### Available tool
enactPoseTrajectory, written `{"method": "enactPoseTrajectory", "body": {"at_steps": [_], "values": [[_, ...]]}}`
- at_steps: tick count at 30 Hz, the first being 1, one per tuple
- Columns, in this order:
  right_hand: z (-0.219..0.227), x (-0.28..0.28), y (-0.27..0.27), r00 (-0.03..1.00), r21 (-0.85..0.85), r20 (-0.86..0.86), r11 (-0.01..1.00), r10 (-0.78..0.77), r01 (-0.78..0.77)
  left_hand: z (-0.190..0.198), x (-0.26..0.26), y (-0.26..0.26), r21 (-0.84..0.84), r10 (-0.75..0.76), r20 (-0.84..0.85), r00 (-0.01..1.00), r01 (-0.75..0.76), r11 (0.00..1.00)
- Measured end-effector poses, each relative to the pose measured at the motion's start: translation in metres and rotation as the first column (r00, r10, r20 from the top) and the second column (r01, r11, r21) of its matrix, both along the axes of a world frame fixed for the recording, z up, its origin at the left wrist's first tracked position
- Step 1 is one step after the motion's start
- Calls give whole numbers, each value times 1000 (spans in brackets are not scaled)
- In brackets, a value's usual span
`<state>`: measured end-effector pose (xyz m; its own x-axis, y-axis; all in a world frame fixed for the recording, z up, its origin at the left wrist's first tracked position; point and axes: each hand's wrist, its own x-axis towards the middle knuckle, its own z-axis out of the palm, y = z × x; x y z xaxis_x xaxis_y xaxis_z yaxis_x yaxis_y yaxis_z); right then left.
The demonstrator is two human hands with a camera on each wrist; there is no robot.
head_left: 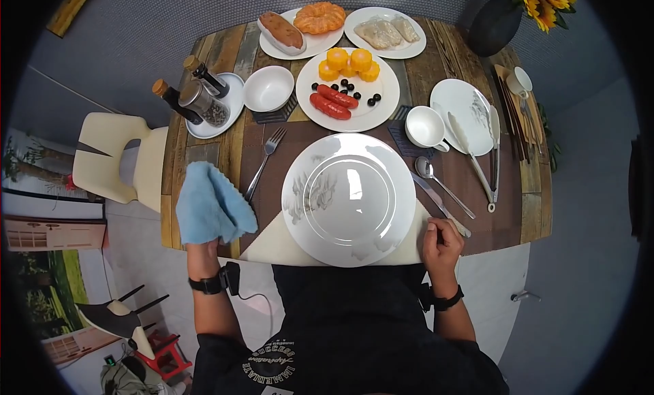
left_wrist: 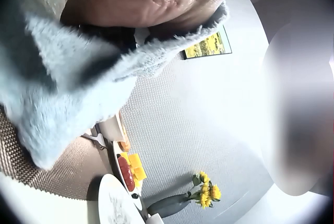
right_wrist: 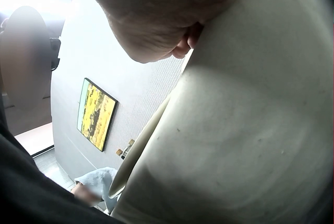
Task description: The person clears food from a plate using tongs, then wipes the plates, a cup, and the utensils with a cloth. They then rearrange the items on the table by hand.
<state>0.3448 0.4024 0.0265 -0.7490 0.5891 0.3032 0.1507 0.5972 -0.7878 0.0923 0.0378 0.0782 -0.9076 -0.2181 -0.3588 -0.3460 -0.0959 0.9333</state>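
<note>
A fluffy light-blue cloth (head_left: 212,203) drapes over my left hand (left_wrist: 151,2) at the table's left front. In the left wrist view the heel of this hand sits inside the cloth's fold; its fingers are hidden. My right hand (head_left: 443,248) rests at the front edge, fingers loosely curled, with nothing seen in them. Close by its fingertips lies the handle of a table knife (head_left: 443,206). Between the hands, a large glossy plate with grey leaf patterns (head_left: 381,211) stands on a cream napkin (head_left: 266,244). A fork (head_left: 264,165) lies left of it, a spoon (head_left: 446,185) right.
Beyond are a white cup (head_left: 425,127), tongs (head_left: 470,153), a bowl (head_left: 268,88) and a plate of sausages and corn (head_left: 378,112). Bottles (head_left: 174,102) stand at the back left, bread (head_left: 282,33) at the far side. A sunflower vase (head_left: 489,28) occupies the back right corner.
</note>
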Motion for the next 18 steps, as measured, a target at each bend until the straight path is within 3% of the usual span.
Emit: {"method": "enactPoseTrajectory", "body": {"at_steps": [1, 3, 5, 6, 7, 8, 9, 11, 13, 14, 15, 16, 17, 18], "values": [[0, 0, 0, 1000, 1, -2, 1000, 4, -4, -2, 6, -5, -2, -2, 0, 1000, 2, 1000], [0, 1, 1, 1000, 0, 0, 1000, 7, -7, 10, 23, -5, 271, 62, -105, 993, -31, 962], [2, 0, 0, 1000, -12, -3, 1000, 21, -21, 27, 43, 3, 312, -10, -134, 991, 52, 949], [3, 1, 1, 1000, -8, -4, 1000, 24, -24, 29, 52, 8, -121, -146, -338, 930, 111, 986], [3, 2, 2, 998, -81, 10, 995, 59, -58, 33, 58, 16, -533, -346, -451, 823, 62, 844], [4, 3, 3, 995, -153, 21, 984, 94, -90, 41, 66, 30, -435, -361, -495, 790, 135, 890], [10, 1, 1, 995, -147, 18, 985, 96, -92, 60, 72, 42, -974, -691, -175, 702, -20, 226], [36, -3, -12, 889, -446, 23, 800, 458, -401, 72, 102, 68, -989, -769, -125, 627, -20, 144], [67, -11, -23, 681, -636, -58, 499, 730, -589, 72, 125, 100, -978, -851, 170, 497, 193, -82], [63, -12, -28, 616, -626, -138, 414, 776, -661, 48, 137, 107, -875, -918, -52, 393, 425, 232], [58, -14, -35, 542, -608, -215, 322, 813, -725, 25, 146, 114, -618, -889, -301, 344, 640, 457], [66, -20, -49, 560, -519, -263, 374, 786, -769, 28, 148, 125, -618, -886, -306, 348, 635, 463], [63, -17, -50, 555, -515, -260, 372, 790, -772, 32, 147, 137, -603, -889, -394, 234, 664, 442], [55, -9, -50, 639, -598, -149, 446, 755, -666, 34, 146, 143, -592, -872, -476, 117, 690, 416]]}}
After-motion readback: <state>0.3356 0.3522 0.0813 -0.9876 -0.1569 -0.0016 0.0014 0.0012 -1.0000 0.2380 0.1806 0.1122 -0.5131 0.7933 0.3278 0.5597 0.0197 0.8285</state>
